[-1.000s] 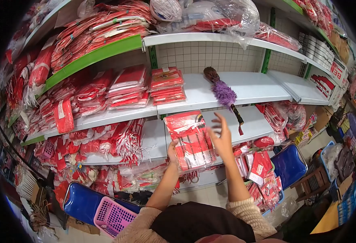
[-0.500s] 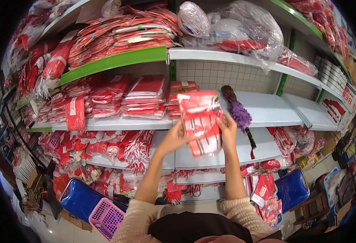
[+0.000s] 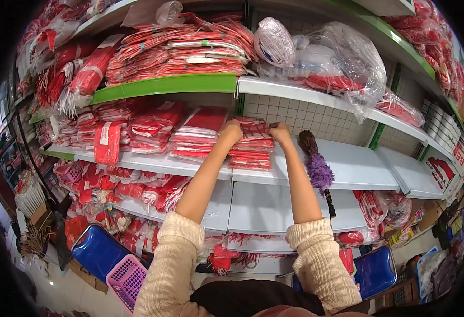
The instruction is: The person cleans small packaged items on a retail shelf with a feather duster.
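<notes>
Both arms reach out to a stack of red plastic-wrapped packets [image 3: 250, 158] on the middle shelf. At the stack's top left, my left hand [image 3: 232, 130] is closed on the edge of the uppermost red packet [image 3: 255, 130]. My right hand [image 3: 280, 133] grips the same packet at its right edge. The packet lies on or just over the pile; the fingertips are partly hidden. Left of it sits another pile of red and white packets [image 3: 200, 129]. A purple feather duster [image 3: 320, 171] with a dark handle lies right of my right hand.
Above, the green-edged shelf [image 3: 163, 83] holds a tall pile of red packets and a clear plastic bag [image 3: 348, 58]. Lower shelves carry more red goods. Blue chairs [image 3: 102, 253] stand below on either side, with a pink basket [image 3: 127, 280] by the left one.
Both hands have moved forward from in front of the shelf, carrying the red packet onto the stack. The view has shifted slightly, and the arms are now stretched out.
</notes>
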The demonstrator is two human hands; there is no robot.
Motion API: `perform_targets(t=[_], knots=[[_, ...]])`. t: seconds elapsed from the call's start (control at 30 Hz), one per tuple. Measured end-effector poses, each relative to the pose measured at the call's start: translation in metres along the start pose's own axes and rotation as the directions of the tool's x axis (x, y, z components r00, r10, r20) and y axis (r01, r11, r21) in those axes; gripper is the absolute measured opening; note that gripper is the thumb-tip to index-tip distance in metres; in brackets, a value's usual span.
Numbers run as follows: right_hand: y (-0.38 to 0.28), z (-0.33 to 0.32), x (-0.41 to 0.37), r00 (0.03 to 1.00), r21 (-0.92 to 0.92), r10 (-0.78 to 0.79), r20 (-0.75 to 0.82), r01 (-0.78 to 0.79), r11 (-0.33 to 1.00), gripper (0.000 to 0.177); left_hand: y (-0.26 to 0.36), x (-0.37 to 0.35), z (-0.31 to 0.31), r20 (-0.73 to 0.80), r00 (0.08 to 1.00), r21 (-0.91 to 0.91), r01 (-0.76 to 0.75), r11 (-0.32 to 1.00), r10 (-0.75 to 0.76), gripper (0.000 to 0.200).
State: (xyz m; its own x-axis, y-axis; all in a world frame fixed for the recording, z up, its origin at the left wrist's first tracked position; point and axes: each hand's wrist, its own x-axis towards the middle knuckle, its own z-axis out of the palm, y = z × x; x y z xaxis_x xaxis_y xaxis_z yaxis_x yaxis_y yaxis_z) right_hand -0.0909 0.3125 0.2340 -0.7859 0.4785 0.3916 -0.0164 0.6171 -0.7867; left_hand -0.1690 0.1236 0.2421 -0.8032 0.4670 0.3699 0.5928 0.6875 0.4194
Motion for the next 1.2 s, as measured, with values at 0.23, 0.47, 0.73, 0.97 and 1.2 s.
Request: perform_targets(t=[0.23,0.47,0.73,0.97,1.2], knots=[[0.0,0.0,-0.03,0.998,0.174,-0.005,-0.061,0.016,0.985,0.03,0.002,-0.017,0.007,0.071,0.994,-0.088,-0.073,0.993,0.079,0.047],[0.016,0.008,-0.032,1.0,0.2,0.002,-0.022,0.003,0.98,0.031,0.004,-0.023,-0.003,0.202,0.97,-0.114,-0.113,0.987,0.134,0.051],[-0.02,-0.024,-0.171,0.92,0.396,-0.144,-0.365,0.294,0.87,0.033,0.049,-0.121,0.003,-0.581,0.759,-0.41,-0.586,0.699,0.296,0.028],[0.003,-0.042,-0.302,0.938,0.605,0.095,-0.333,0.135,0.785,0.022,0.089,-0.261,0.065,-0.125,0.954,-0.95,-0.195,0.246,0.272,0.022],[0.057,-0.072,-0.399,0.883,0.66,0.315,-0.348,-0.008,0.751,0.014,0.132,-0.331,0.126,0.285,0.87,-0.957,0.239,0.163,0.401,0.023]])
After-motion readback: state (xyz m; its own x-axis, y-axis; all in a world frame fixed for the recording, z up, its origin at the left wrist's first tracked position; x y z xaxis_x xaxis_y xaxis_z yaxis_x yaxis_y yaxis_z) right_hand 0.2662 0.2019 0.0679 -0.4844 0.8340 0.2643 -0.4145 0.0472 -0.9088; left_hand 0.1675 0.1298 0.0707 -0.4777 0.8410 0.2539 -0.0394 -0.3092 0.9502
